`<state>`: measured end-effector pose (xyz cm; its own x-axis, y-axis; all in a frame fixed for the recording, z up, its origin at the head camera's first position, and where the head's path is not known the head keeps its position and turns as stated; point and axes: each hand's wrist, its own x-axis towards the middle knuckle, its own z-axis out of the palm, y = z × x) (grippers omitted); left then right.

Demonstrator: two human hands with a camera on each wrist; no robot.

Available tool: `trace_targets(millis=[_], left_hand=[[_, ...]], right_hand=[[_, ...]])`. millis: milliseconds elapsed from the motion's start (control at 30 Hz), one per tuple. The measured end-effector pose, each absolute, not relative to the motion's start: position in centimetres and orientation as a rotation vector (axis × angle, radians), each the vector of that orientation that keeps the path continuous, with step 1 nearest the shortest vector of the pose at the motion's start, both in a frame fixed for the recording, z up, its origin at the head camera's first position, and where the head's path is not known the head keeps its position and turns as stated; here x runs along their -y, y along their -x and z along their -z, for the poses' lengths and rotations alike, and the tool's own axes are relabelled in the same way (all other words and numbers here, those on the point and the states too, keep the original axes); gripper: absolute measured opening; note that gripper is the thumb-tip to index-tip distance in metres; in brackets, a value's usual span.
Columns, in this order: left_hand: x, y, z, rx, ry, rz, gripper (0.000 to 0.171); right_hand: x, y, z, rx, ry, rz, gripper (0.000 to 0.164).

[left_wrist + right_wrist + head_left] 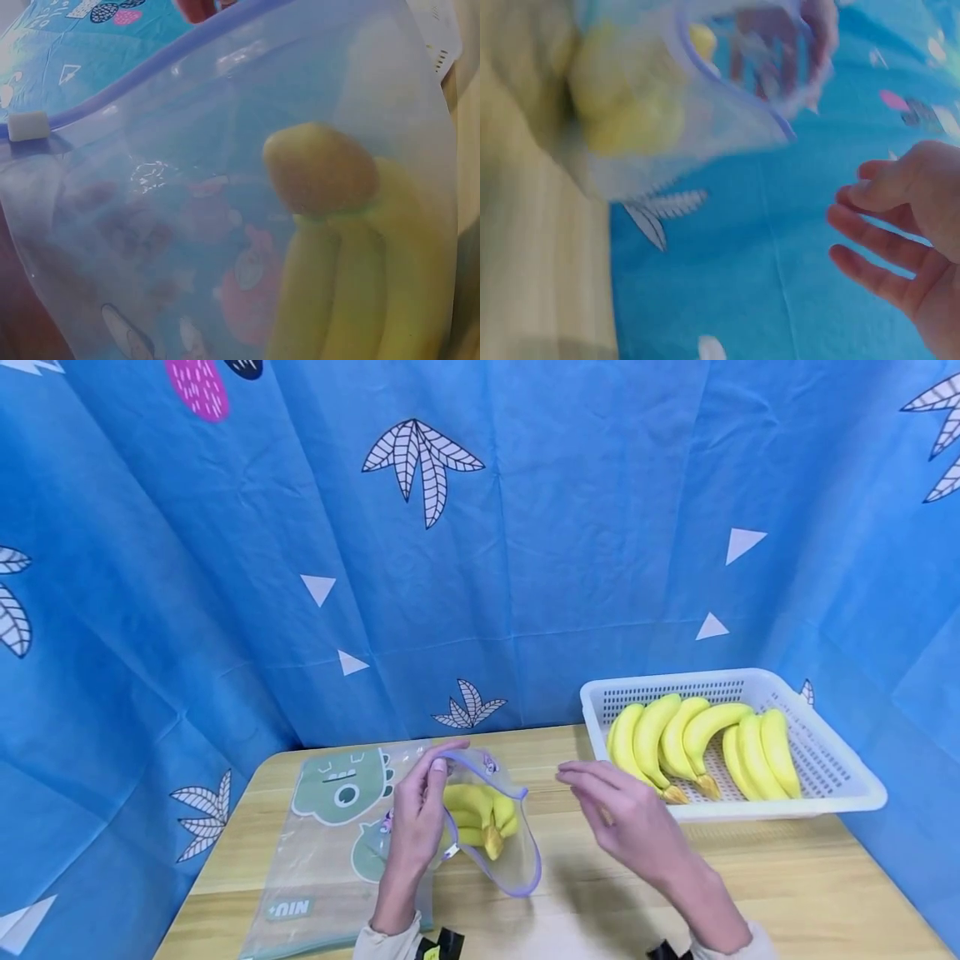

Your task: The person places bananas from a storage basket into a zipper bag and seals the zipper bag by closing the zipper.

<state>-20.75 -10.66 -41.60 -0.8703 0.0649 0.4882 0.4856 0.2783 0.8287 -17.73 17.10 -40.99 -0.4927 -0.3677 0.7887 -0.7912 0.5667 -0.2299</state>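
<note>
1. While the left fingers of the left hand pinch the clear bag, its mouth gapes toward the right hand.
2. That bag is left of the right fingers, near but not touching; those fingers are loose and hold nothing.
3. Count: one banana bunch inside, seemingly three bunches in one white basket, one flat bag on the desk.
</note>
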Motion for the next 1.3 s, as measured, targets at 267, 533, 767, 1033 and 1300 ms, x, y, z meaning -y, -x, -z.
trace_targets(millis=[267, 533, 767, 1033, 1300], left_hand=[[10.6, 20.6, 42.1, 2.208, 0.488, 1.626, 0.034], [10.5, 20.7, 42.1, 2.206, 0.502, 1.613, 0.034], [10.8, 20.8, 42.0, 2.205, 0.517, 1.605, 0.035], [10.8, 21.0, 42.1, 2.2, 0.509, 1.59, 0.035], [10.8, 21.1, 41.9, 2.226, 0.502, 1.61, 0.035]], right_hand=[[-22.6, 18.7, 40.4, 2.179, -0.61, -0.792, 0.042], [-27.6, 18.8, 41.5, 2.304, -0.162, -0.784, 0.032], [-29.9, 19.0, 42.8, 2.467, 0.016, -0.818, 0.027], [-28.8, 20.3, 44.2, 2.705, -0.003, -0.885, 0.038], [-28.5, 21.2, 45.1, 2.851, 0.001, -0.89, 0.045]])
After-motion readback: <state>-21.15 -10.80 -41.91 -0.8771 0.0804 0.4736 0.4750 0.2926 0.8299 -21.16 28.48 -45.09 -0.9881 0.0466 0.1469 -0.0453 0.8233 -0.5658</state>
